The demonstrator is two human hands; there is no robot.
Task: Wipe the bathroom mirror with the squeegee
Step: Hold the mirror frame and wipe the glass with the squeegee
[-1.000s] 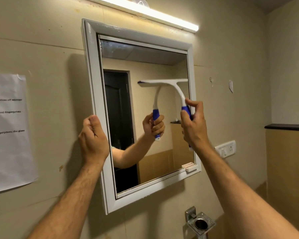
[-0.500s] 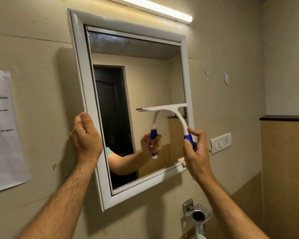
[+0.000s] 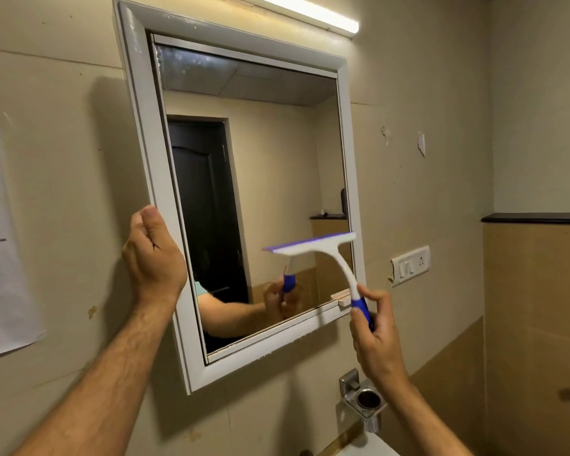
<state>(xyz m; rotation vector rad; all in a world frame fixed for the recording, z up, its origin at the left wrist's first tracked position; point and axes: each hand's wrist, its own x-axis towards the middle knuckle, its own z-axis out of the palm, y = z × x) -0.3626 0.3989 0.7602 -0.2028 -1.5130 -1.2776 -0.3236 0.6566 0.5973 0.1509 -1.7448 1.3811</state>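
Note:
A white-framed mirror (image 3: 135, 103) hangs on the beige wall, and its glass reflects a dark door and my arm. My left hand (image 3: 152, 258) grips the frame's left edge about halfway up. My right hand (image 3: 375, 334) holds the blue grip of a white squeegee (image 3: 313, 246) below the mirror's lower right corner. The squeegee's blade sits in front of the lower right part of the glass, tilted so its purple rubber edge shows; I cannot tell whether it touches the glass.
A tube light (image 3: 310, 11) runs above the mirror. A printed paper sheet (image 3: 0, 245) is stuck to the wall at left. A switch plate (image 3: 410, 265) is at right, a chrome holder (image 3: 364, 401) is below the mirror, and a dark ledge (image 3: 537, 218) is at far right.
My right hand has drawn the squeegee down the right side of the glass from the upper part to near the bottom. My left hand stays on the frame.

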